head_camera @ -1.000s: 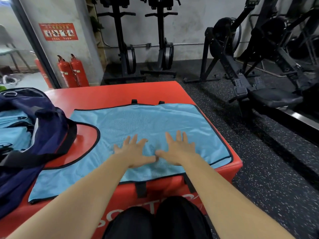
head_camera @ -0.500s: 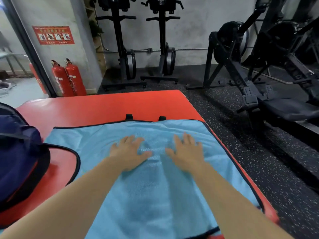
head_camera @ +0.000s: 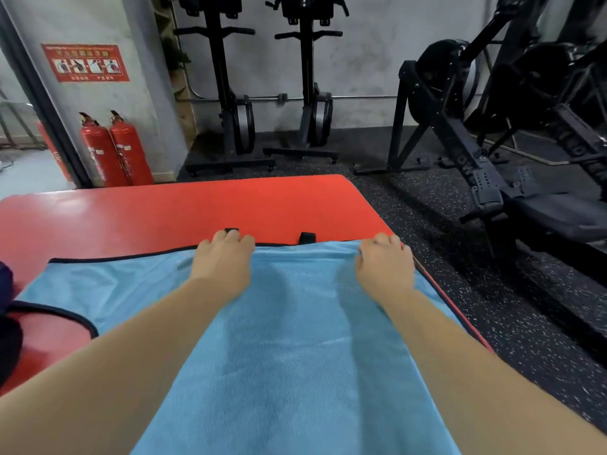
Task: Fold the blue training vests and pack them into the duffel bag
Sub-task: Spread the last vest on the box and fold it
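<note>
At the far hem of the blue vest (head_camera: 295, 339), your left hand (head_camera: 225, 259) and right hand (head_camera: 385, 266) grip it, fingers curled, arms outstretched.

No wording can be read. The red wall sign (head_camera: 85, 63) carries four pictograms and lines of characters too blurred to make out. The labels on the fire extinguishers (head_camera: 115, 149) are equally illegible.

Blue vest (head_camera: 295, 356) gripped at its far edge.
It lies flat on the red mat (head_camera: 197, 208); the left hand (head_camera: 223, 261) curls its fingers over the far hem, the right hand (head_camera: 384, 264) grips the far right corner. Two extinguishers (head_camera: 129, 152) stand behind.
</note>
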